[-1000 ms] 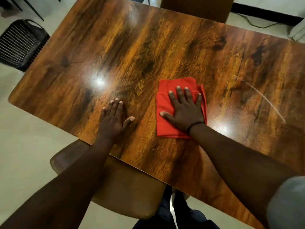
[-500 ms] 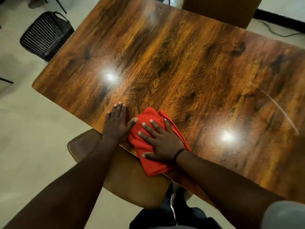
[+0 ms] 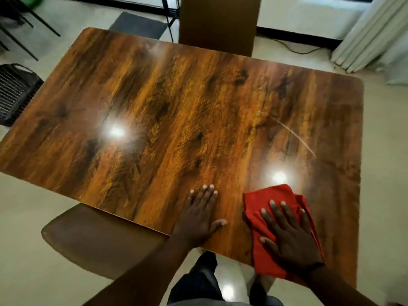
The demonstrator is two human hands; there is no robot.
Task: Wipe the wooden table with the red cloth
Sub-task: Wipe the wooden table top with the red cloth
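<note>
The glossy wooden table (image 3: 176,111) fills most of the view, with a pale curved streak on its right side. A crumpled red cloth (image 3: 265,202) lies at the table's near edge on the right, partly hanging over it. My right hand (image 3: 289,237) presses flat on the cloth with fingers spread. My left hand (image 3: 198,215) rests flat on the bare wood just left of the cloth, fingers together, holding nothing.
A brown chair seat (image 3: 99,235) sits below the near edge on the left. Another brown chair back (image 3: 218,23) stands at the far side. A black mesh basket (image 3: 15,91) is on the floor left; curtains (image 3: 371,34) hang at far right.
My right hand slid the cloth from beside my left hand rightward along the near edge. The view shifted, so both hands now sit lower and further right in the frame.
</note>
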